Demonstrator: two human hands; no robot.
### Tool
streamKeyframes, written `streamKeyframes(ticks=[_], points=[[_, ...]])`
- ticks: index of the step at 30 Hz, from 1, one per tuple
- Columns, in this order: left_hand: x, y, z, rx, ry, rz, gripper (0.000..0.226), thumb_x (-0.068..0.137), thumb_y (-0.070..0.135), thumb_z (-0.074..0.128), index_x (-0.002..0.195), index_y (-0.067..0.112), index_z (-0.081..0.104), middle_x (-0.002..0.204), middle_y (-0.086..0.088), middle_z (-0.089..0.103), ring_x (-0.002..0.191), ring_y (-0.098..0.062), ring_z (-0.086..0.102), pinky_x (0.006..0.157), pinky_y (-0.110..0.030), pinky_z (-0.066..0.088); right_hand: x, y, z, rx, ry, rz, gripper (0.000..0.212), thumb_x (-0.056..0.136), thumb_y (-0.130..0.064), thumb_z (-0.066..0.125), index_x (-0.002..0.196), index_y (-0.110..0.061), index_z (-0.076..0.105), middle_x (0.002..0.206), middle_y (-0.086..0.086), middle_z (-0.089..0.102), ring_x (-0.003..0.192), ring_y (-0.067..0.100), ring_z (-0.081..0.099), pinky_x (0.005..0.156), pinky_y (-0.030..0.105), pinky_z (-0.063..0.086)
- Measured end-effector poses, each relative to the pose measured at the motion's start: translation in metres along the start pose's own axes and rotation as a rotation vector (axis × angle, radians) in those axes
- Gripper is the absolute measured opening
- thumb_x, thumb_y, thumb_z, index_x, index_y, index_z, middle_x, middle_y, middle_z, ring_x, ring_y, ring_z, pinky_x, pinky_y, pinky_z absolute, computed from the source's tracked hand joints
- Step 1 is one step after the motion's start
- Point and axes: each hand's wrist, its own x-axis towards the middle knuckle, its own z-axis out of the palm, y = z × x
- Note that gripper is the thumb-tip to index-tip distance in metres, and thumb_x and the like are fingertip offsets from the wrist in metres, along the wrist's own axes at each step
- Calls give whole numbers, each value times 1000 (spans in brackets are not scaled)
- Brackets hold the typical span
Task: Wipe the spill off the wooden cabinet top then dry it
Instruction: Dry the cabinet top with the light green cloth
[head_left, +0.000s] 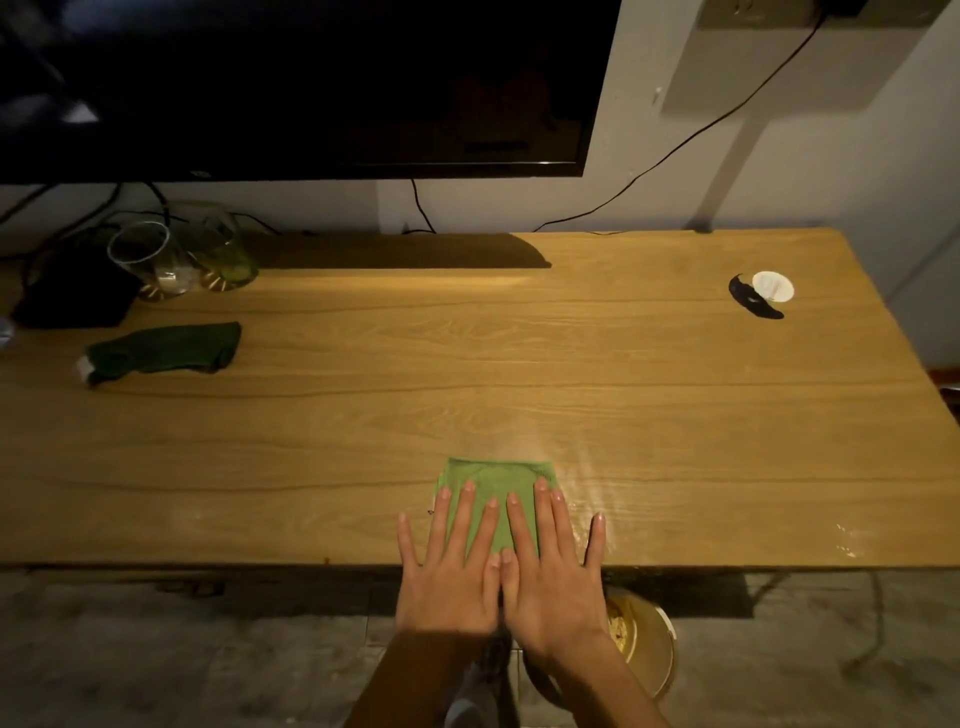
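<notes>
Both hands, left hand (451, 566) and right hand (550, 566), are lying flat with fingers spread, pressing the light green cloth (496, 491) at the surface's (649, 395) 6 o'clock edge. The cloth is looking folded, nearly square, without a clear long axis. Wet streaks (587, 488) are shining at its 3 o'clock side.

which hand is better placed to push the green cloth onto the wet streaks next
Right. The wet streaks lie just right of the light green cloth, beside the right hand. The left hand presses the cloth's far side from them.

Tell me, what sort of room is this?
Probably a living room or bedroom at home: a dark flat television hangs over a wooden cabinet top, with cables trailing down the wall.
</notes>
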Motion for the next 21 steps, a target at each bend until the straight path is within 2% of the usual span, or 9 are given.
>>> streamKeyframes(ticks=[2,5,6,9,10,13,18,20,21], points=[[4,-3,3,5,-15,4,61,100,46,-3,155,22,3,165,-6,9,150,-31,13,110,-67,15,3,3,-5,63,13,-29,62,94,-43,29,151,-18,28,159,13,20,148,31,13,108,66,18],[11,-5,5,16,-86,-9,62,101,49,3,155,20,13,163,-8,17,147,-34,20,108,-70,21,10,7,-4,42,14,-61,60,96,-43,26,151,-19,27,157,13,26,146,28,15,105,67,20],[19,-5,3,47,-119,-16,65,100,52,1,156,21,13,165,-8,14,149,-34,17,109,-71,19,16,7,-6,43,-21,-53,60,97,-44,21,152,-20,22,159,13,22,147,28,10,107,67,17],[61,-7,-6,84,-100,-26,65,86,58,-26,147,35,-30,158,1,-34,146,-26,-28,111,-68,-11,58,8,-17,-18,-99,-3,63,95,-49,0,152,-28,-17,159,9,-25,142,26,-32,111,66,-10],[81,-7,-11,57,-62,-37,62,87,57,-25,145,37,-34,157,4,-37,144,-23,-33,111,-67,-14,77,10,-23,-16,-91,18,61,93,-49,-7,147,-28,-28,154,6,-36,138,23,-41,109,65,-18],[154,-10,-32,59,19,-30,58,97,54,-4,151,38,-18,162,5,-23,147,-21,-24,113,-66,-12,147,18,-45,-5,-22,50,59,92,-47,-13,144,-28,-33,152,4,-41,136,20,-43,108,63,-21],[283,-20,-63,104,22,6,58,92,56,-16,146,40,-28,158,5,-34,143,-21,-34,109,-65,-18,267,38,-82,5,22,71,59,95,-47,-4,147,-31,-26,156,2,-33,141,18,-34,108,62,-21],[331,-19,-80,95,30,7,59,93,55,-14,150,40,-18,163,3,-20,148,-23,-23,109,-66,-18,314,47,-98,3,40,61,60,95,-47,-3,151,-30,-17,160,4,-24,143,19,-30,109,63,-19],[354,-18,-89,100,33,7,60,95,55,-10,153,39,-7,166,2,-6,151,-25,-10,110,-66,-17,337,52,-107,-1,53,47,62,95,-47,-2,154,-29,-3,163,5,-17,145,20,-27,109,64,-17]])
